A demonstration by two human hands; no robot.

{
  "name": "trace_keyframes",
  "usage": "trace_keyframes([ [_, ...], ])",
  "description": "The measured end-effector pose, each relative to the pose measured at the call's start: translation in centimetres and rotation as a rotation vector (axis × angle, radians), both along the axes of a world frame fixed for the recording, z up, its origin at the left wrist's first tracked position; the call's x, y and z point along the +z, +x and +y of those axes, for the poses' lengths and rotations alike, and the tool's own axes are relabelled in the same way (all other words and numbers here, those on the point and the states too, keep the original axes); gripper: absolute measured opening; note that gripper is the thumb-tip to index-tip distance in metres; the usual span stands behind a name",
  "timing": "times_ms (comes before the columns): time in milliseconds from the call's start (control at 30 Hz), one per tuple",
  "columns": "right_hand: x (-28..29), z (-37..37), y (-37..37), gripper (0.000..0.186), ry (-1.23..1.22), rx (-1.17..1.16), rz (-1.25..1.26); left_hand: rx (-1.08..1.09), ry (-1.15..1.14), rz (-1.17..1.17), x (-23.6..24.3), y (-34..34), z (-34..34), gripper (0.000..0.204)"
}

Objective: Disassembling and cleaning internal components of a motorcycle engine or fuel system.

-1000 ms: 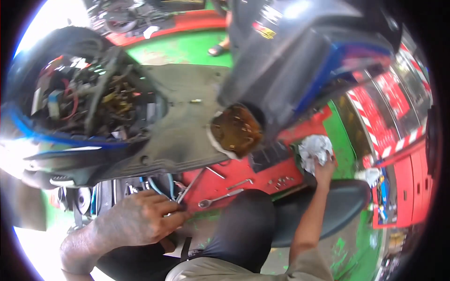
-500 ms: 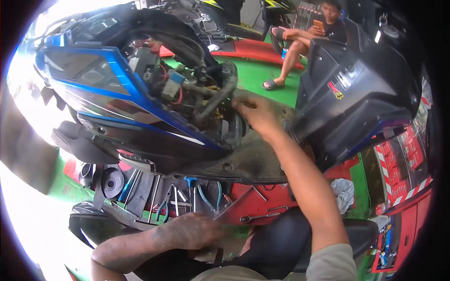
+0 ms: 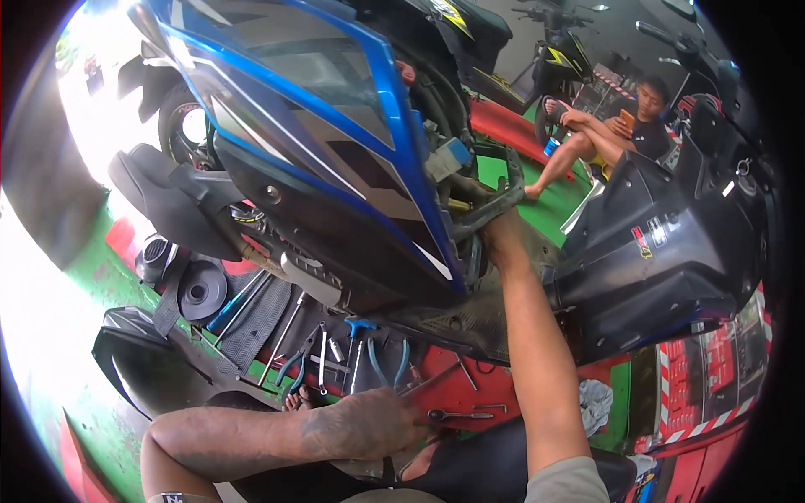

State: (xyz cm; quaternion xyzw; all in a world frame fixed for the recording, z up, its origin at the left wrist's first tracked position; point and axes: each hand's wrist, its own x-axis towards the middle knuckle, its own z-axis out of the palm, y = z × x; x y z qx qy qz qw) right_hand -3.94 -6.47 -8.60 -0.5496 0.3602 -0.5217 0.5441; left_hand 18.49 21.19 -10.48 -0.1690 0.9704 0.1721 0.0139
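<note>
My right arm stretches up to a scooter whose blue, black and grey side panel [image 3: 327,159] tilts across the view. My right hand [image 3: 501,230] is in the opening at the panel's lower edge, beside a dark frame tube [image 3: 495,215]. Its fingers are mostly hidden there, below a blue-topped part [image 3: 453,156]. Low in front of my body hovers my left hand [image 3: 369,422], back upward, near the red tool board. Blur and the angle hide its fingers, so I cannot make out whether it holds anything.
Beneath the scooter lie blue-handled pliers [image 3: 390,362], a blue T-handle wrench [image 3: 360,327], a combination spanner [image 3: 324,356] and a ratchet [image 3: 457,414]. The scooter's black seat [image 3: 163,189] juts out left. A person [image 3: 633,126] sits behind, holding a phone. A white rag [image 3: 595,407] lies right.
My right hand has gone from beside the frame tube into the scooter's opening. The view has shifted and turned, bringing the side panel closer. My left hand stays low.
</note>
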Motion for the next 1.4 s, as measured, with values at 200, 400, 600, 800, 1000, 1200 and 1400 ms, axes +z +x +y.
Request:
trace_keyframes([
  [200, 1.1, 1.3, 0.7, 0.036, -0.004, -0.121, 0.082, 0.029, 0.013, 0.032, 0.6, 0.4, 0.1, 0.036],
  [400, 1.8, 1.9, 1.3, 0.029, -0.035, -0.155, 0.078, 0.008, -0.049, 0.056, 0.4, 0.5, 0.0, 0.035],
  [600, 1.2, 1.1, 0.7, 0.03, -0.048, -0.172, 0.103, 0.015, -0.009, 0.009, 0.8, 0.2, -0.2, 0.046],
  [800, 0.2, 0.1, -0.1, 0.032, -0.06, -0.18, 0.157, 0.023, 0.059, -0.019, 1.3, 0.3, -0.4, 0.057],
  [1000, 0.0, -0.1, -0.2, 0.026, -0.145, -0.147, 0.151, 0.003, 0.045, -0.05, 1.6, 0.2, -0.6, 0.054],
  [1200, 0.2, 0.7, 0.1, 0.026, -0.171, -0.187, 0.173, 0.003, 0.036, -0.052, 1.9, 0.5, -0.8, 0.048],
  [1400, 0.4, 0.5, 0.0, 0.026, -0.158, -0.174, 0.185, 0.011, 0.069, -0.1, 1.7, 0.4, -0.7, 0.045],
])
